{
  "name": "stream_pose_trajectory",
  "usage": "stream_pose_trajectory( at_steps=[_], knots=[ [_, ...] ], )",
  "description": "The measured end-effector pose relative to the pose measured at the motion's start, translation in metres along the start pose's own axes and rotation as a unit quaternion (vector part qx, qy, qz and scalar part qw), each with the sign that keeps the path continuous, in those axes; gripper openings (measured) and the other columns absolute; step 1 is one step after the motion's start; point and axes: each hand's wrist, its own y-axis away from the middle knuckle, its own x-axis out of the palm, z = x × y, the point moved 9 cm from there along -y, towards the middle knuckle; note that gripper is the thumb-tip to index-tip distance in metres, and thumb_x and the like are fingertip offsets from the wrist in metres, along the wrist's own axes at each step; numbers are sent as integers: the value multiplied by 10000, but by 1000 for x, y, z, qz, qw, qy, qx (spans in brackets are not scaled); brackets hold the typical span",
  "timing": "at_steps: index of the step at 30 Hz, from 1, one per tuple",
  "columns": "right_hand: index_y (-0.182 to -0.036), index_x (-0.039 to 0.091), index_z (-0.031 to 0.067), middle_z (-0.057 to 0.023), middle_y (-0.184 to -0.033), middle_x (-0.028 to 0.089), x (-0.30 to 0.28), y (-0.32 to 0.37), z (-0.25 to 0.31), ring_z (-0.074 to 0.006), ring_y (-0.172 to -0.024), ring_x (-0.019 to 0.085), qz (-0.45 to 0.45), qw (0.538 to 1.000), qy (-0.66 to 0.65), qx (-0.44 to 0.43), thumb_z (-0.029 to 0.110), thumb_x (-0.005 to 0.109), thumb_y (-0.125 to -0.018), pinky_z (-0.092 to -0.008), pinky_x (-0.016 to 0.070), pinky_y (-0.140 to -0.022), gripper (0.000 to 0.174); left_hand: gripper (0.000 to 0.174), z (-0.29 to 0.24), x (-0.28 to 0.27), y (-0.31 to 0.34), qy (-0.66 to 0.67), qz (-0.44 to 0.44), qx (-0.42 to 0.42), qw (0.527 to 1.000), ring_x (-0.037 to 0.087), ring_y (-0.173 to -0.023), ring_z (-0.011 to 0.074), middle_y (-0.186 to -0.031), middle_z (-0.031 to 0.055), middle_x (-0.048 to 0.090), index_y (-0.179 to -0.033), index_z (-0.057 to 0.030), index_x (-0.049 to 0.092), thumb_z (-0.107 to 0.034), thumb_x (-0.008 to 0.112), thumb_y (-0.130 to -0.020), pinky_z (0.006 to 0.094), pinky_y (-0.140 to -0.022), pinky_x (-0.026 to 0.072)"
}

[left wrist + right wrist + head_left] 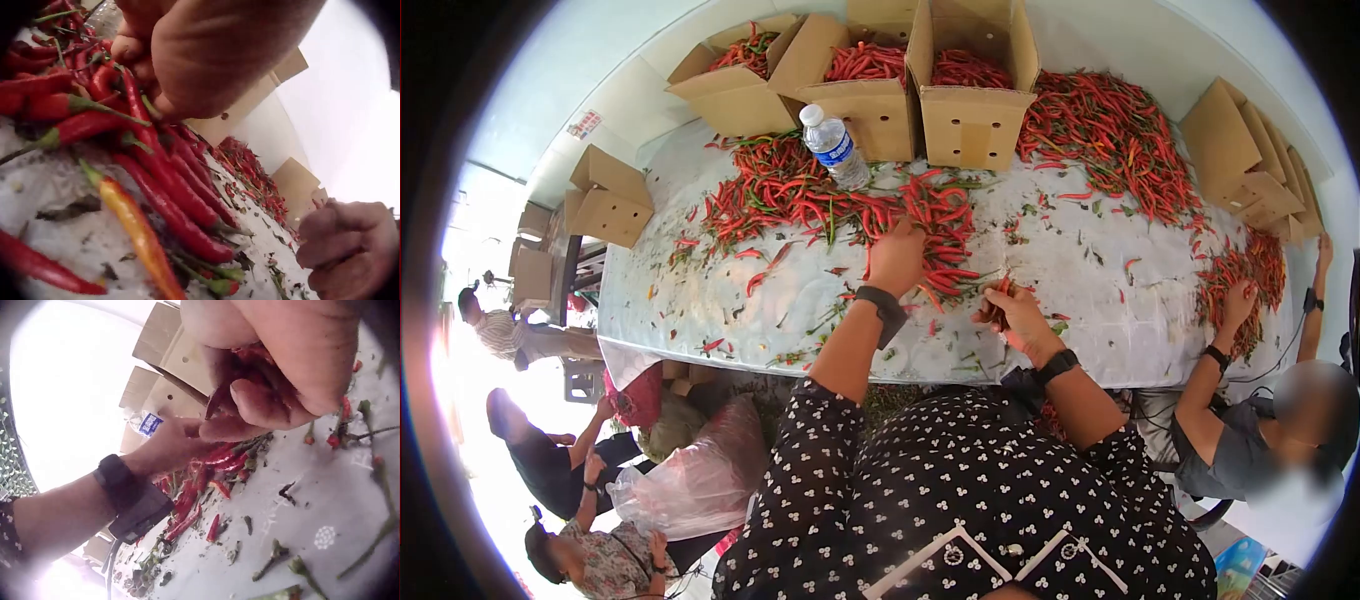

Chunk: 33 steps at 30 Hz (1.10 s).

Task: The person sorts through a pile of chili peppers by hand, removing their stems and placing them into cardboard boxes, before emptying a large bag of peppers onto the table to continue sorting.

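Note:
My left hand [897,255] reaches into a pile of red chillies [840,200] on the white-covered table [1050,270]. In the left wrist view its fingers [134,53] curl down and pinch chillies [134,100] in the heap. My right hand [1008,308] hovers just right of it, above the table's near edge, and grips a small bunch of red chillies [250,362] in its fist, thumb [262,403] pressed over them.
Three open cardboard boxes [880,75] of chillies stand at the table's far edge, with a water bottle [835,148] in front. A larger chilli heap [1110,135] lies at right, where another person [1250,420] sorts. Flat boxes [1250,160] and seated people [550,460] flank the table.

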Motion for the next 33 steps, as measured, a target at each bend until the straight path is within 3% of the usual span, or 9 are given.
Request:
stream_pose_trajectory(
  at_steps=[3,6,10,16,18,22,24,27,33],
  knots=[
    [-937,521,58,-24,-674,542,14,-1,10,-150,-567,592,21,1000,-1,-5,124,522,-858,-220,324,-400,103,202,16,-38,16,184,-117,-12,976,585,-768,250,-873,97,587,-890,-34,644,-159,623,-733,343,-654,474],
    [-996,515,44,-20,-676,533,32,-8,19,-131,-518,543,53,998,26,-21,117,518,-859,-223,320,-402,155,197,45,-45,24,358,-101,-129,919,578,-758,251,-854,110,588,-867,-51,659,-199,642,-739,341,-668,456],
    [-1023,522,18,-7,-675,512,75,-20,37,-88,-508,495,97,989,86,-70,104,553,-845,-210,319,-398,200,204,31,-53,31,536,-57,-171,825,552,-646,81,-736,33,622,-854,12,649,-177,625,-782,254,-565,439],
    [-951,545,23,11,-627,509,110,-26,43,-62,-458,456,142,963,193,-123,90,575,-827,-208,308,-388,144,182,-2,-73,46,550,-32,-146,822,476,-651,38,-712,-21,572,-845,16,645,-160,603,-817,215,-566,403],
    [-953,553,43,20,-634,514,110,-30,35,-58,-453,437,151,958,216,-112,106,574,-834,-209,290,-399,136,176,0,-69,50,615,-29,-167,770,476,-654,41,-705,-27,562,-851,15,646,-150,591,-825,210,-568,403],
    [-865,550,56,15,-631,515,116,-24,39,-59,-459,441,159,967,168,-111,127,592,-827,-210,292,-399,91,176,10,-44,58,562,-28,-180,807,510,-670,68,-722,-11,578,-878,16,643,-142,580,-831,229,-589,422],
    [-839,548,63,13,-632,514,109,-23,36,-61,-459,442,141,970,171,-101,139,598,-827,-210,292,-399,92,177,7,-60,60,494,-128,-110,853,572,-664,151,-736,56,607,-898,6,638,-139,578,-818,284,-607,450],
    [-831,546,64,9,-637,515,92,-24,38,-67,-464,444,95,986,99,-93,152,595,-834,-211,295,-397,101,165,-11,-71,68,344,-103,-40,932,594,-684,282,-708,149,592,-830,-3,623,-155,594,-772,351,-610,466],
    [-802,539,58,-9,-643,545,73,-19,28,-74,-499,489,60,989,117,-62,191,591,-841,-202,344,-419,148,143,-42,-71,69,195,-83,14,977,576,-647,338,-692,162,581,-708,-29,573,-159,561,-766,410,-571,456]
  ],
)
